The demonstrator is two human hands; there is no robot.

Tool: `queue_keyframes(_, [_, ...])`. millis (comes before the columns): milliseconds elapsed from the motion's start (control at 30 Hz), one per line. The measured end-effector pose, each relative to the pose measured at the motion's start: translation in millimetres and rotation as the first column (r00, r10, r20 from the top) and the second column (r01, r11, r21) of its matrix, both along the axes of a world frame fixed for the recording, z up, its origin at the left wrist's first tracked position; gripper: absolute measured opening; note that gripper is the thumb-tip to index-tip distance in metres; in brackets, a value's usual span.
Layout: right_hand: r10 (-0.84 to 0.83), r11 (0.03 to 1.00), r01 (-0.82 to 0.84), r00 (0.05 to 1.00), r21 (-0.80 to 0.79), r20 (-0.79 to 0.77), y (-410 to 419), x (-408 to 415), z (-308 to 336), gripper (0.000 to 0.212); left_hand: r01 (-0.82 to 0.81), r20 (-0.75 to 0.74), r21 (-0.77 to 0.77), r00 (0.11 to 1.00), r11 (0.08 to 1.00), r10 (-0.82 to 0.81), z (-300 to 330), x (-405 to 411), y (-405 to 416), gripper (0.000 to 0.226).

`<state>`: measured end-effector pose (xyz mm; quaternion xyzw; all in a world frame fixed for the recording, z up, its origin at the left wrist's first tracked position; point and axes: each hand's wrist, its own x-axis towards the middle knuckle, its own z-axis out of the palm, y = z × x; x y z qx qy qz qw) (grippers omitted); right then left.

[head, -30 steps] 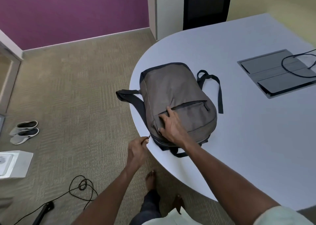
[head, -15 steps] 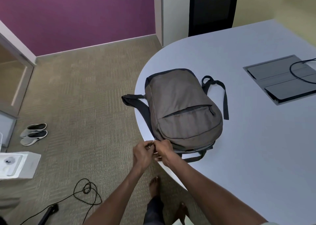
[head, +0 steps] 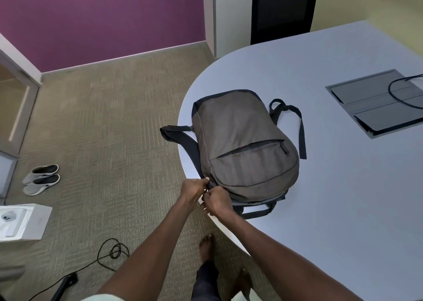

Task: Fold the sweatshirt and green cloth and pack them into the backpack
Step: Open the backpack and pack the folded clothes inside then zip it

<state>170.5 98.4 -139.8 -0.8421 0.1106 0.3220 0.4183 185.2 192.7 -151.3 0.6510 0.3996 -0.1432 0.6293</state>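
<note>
A grey-brown backpack (head: 242, 140) with dark straps lies flat on the rounded end of the pale table (head: 343, 209), its front pocket facing up. My left hand (head: 193, 189) and my right hand (head: 217, 201) meet at the bag's near left corner, both pinched on something small at the zipper there. The pull itself is hidden under my fingers. One strap hangs off the table's left edge. No sweatshirt or green cloth is visible.
A grey cable hatch (head: 375, 101) with a black cord sits in the table at right. On the carpet lie a pair of grey slippers (head: 42, 179), a white box (head: 20, 221) and a black cable (head: 109, 255). My bare feet (head: 207, 245) stand by the table edge.
My right hand left the backpack's front pocket and came down to the near left corner, joining my left hand there. The view shifted slightly.
</note>
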Motion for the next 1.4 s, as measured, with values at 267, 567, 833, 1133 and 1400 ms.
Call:
queue_keyframes(267, [0.144, 0.984, -0.134, 0.986, -0.114, 0.080, -13.4, -4.3, -12.3, 0.033, -0.013, -0.116, 0.182, 0.993, 0.983, 0.034, -12.3, 17.6, 0.3, 0.047])
queue_keyframes(567, [0.288, 0.931, -0.276, 0.957, -0.240, 0.018, -95.7, -40.8, -15.9, 0.027, -0.031, -0.144, 0.273, 0.987, 0.961, 0.073, -1.6, 23.1, 13.8, 0.053])
queue_keyframes(833, [0.260, 0.932, -0.230, 0.963, -0.280, 0.075, -129.6, -37.1, -19.7, 0.029, -0.049, -0.047, 0.329, 0.997, 0.943, 0.068, 10.3, 5.3, -0.3, 0.035])
queue_keyframes(1133, [0.102, 0.994, -0.099, 0.992, -0.041, 0.069, -126.4, -46.0, -15.7, 0.030, -0.018, -0.084, 0.215, 0.996, 0.977, 0.037, 5.2, -70.6, -74.2, 0.028])
queue_keyframes(1400, [0.145, 0.989, -0.142, 0.980, -0.030, 0.134, -127.1, -41.5, -6.7, 0.032, -0.184, -0.191, -0.236, 0.972, 0.954, 0.140, 2.2, -51.1, -106.6, 0.017])
